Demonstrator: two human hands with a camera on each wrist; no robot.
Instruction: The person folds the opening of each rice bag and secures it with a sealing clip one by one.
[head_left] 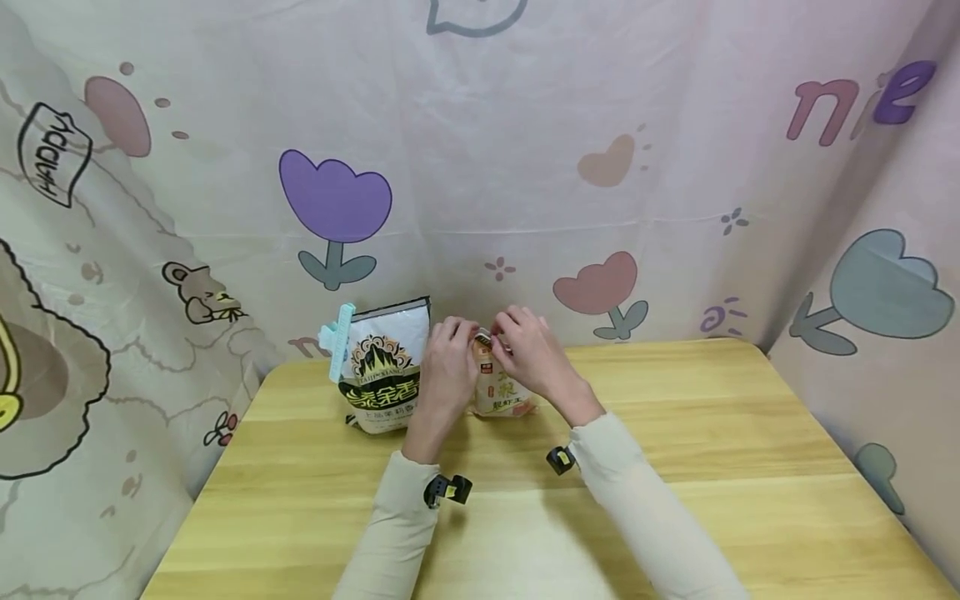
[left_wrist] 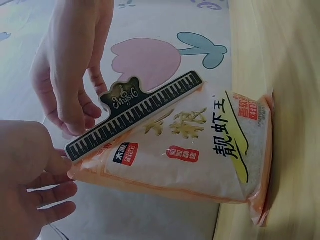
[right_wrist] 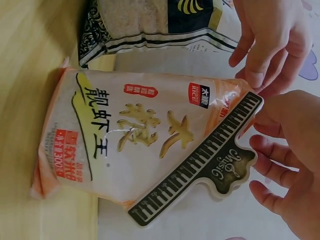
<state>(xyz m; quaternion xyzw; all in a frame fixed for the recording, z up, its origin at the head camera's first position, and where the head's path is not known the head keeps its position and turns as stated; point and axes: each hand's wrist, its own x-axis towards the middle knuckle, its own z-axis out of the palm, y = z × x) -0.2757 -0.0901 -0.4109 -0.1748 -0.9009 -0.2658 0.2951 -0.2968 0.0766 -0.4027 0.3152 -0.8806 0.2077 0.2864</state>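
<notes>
A small bag of rice (left_wrist: 190, 145) stands on the table, its slanted top edge closed in a black piano-key clip (left_wrist: 135, 115) marked "Music". In the head view, my left hand (head_left: 450, 367) and right hand (head_left: 528, 346) meet at the top of this bag. My left hand (right_wrist: 270, 45) pinches the bag's upper corner beside one end of the clip. Close by, the thumb and index finger of my right hand (right_wrist: 287, 160) pinch the bag's edge above the clip, their contact partly hidden. Its other fingers lie near the clip's handle.
A larger white and black bag (head_left: 382, 367), closed with a light blue clip (head_left: 341, 342), stands just left of my left hand. The wooden table (head_left: 712, 467) extends to both sides. Behind it hangs a printed curtain (head_left: 480, 167).
</notes>
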